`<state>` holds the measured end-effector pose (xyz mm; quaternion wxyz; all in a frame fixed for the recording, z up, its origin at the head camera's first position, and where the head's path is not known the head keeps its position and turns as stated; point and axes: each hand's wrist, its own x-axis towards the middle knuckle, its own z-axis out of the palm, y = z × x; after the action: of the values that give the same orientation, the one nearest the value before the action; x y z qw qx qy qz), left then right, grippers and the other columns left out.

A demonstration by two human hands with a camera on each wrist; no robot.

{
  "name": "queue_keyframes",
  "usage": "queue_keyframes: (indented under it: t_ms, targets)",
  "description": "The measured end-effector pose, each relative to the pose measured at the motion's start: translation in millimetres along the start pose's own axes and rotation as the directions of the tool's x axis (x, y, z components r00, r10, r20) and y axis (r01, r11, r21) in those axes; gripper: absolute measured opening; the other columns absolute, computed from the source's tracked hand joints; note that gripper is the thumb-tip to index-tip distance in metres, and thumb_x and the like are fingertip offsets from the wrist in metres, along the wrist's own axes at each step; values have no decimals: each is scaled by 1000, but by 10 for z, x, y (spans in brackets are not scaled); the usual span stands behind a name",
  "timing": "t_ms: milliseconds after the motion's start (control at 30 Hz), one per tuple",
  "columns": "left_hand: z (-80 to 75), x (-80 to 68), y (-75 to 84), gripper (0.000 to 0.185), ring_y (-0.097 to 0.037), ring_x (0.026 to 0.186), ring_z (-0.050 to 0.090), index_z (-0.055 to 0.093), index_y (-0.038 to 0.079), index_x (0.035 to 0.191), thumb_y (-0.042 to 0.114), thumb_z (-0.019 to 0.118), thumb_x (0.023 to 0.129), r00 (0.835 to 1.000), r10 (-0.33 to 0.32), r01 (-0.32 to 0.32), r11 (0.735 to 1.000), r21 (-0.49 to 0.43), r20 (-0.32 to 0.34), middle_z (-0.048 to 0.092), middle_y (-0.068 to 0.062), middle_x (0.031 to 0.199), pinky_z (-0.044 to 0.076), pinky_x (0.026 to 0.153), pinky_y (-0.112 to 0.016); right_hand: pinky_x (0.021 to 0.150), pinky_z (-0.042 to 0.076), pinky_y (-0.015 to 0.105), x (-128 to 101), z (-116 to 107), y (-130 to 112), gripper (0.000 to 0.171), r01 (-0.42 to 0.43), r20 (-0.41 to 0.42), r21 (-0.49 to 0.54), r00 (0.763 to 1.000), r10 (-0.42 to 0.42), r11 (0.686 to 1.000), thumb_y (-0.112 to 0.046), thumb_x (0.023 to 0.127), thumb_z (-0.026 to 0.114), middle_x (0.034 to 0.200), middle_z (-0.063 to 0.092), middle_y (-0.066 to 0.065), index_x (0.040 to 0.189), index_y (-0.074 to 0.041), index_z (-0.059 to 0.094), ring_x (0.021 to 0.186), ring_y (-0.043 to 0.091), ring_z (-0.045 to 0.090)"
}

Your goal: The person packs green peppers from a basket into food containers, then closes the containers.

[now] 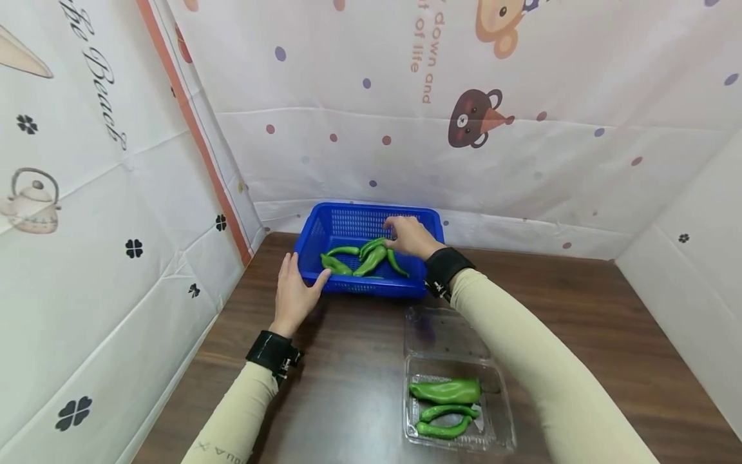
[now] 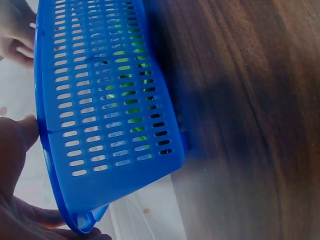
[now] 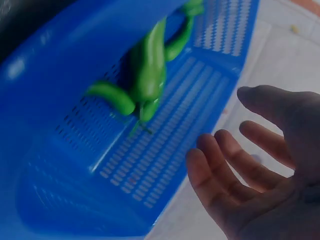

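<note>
A blue plastic basket holds several green peppers. My left hand rests on its near left corner, thumb on the front rim and the other fingers along the left side. In the left wrist view, the thumb touches the rim beside the slotted basket wall. Over the right part of the basket is my right hand, its fingers loosely bent. In the right wrist view, this hand has nothing between its fingers, and a pepper lies among others inside the basket.
A clear plastic box with its lid folded back stands on the brown wooden table, under the right forearm's left side. In it lie a large green pepper and two thinner ones. Printed white sheeting hangs behind the basket.
</note>
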<state>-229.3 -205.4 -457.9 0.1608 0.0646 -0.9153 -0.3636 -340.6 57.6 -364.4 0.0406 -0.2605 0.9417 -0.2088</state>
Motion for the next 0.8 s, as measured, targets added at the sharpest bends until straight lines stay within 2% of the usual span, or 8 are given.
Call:
queue_keyframes:
  t_ms: [167, 267, 333, 400, 500, 567, 800]
  targets:
    - [19, -21, -41, 97, -46, 148, 33, 30, -7, 157, 56, 69, 94, 1000, -2, 2, 1000, -3, -5, 25, -29, 164, 34, 115, -62, 100, 51, 50, 144, 86, 92, 41, -64, 101, -80, 992, 72, 995, -18, 98, 71, 122, 68, 22, 132, 3, 63, 114, 37, 63]
    - [24, -18, -49, 96, -47, 144, 38, 32, -7, 156, 54, 71, 93, 1000, 1, -2, 1000, -19, -18, 27, -29, 163, 37, 113, -63, 102, 50, 50, 203, 121, 141, 40, -101, 147, -97, 982, 115, 990, -17, 98, 71, 131, 64, 23, 131, 5, 64, 123, 39, 58]
    - [24, -12, -51, 96, -47, 143, 40, 33, -6, 156, 54, 72, 93, 1000, 5, -5, 1000, -29, -27, 29, -28, 162, 39, 112, -61, 97, 53, 48, 238, 143, 164, 37, -113, 167, -101, 978, 129, 988, -16, 98, 71, 126, 65, 23, 127, 6, 66, 116, 37, 61]
    - [25, -9, -59, 95, -47, 142, 41, 34, -6, 156, 53, 73, 92, 1000, 8, -9, 999, -38, -30, 29, -28, 161, 39, 112, -61, 87, 54, 44, 276, 162, 177, 28, -120, 176, -104, 975, 137, 987, -15, 97, 72, 114, 68, 20, 117, 5, 70, 102, 33, 64]
    - [25, -6, -64, 94, -46, 142, 42, 35, -6, 155, 53, 73, 92, 999, 6, -8, 999, -45, -31, 30, -28, 160, 40, 112, -59, 71, 51, 37, 337, 181, 171, 14, -123, 185, -103, 973, 140, 987, -12, 96, 72, 94, 66, 15, 99, 2, 70, 79, 25, 60]
    - [24, -3, -66, 94, -46, 141, 43, 35, -6, 155, 53, 73, 92, 999, 5, -7, 999, -48, -35, 31, -27, 160, 41, 112, -59, 65, 48, 34, 383, 193, 161, 11, -130, 197, -108, 969, 149, 986, -11, 95, 73, 87, 63, 11, 92, -1, 69, 73, 22, 57]
    - [28, 9, -79, 92, -46, 138, 46, 38, -7, 153, 50, 76, 91, 998, 22, -25, 998, -61, -62, 34, -27, 158, 42, 111, -58, 56, 52, 30, 569, 275, 184, 14, -191, 291, -187, 926, 240, 964, -14, 97, 73, 83, 70, 12, 92, -1, 71, 63, 20, 64]
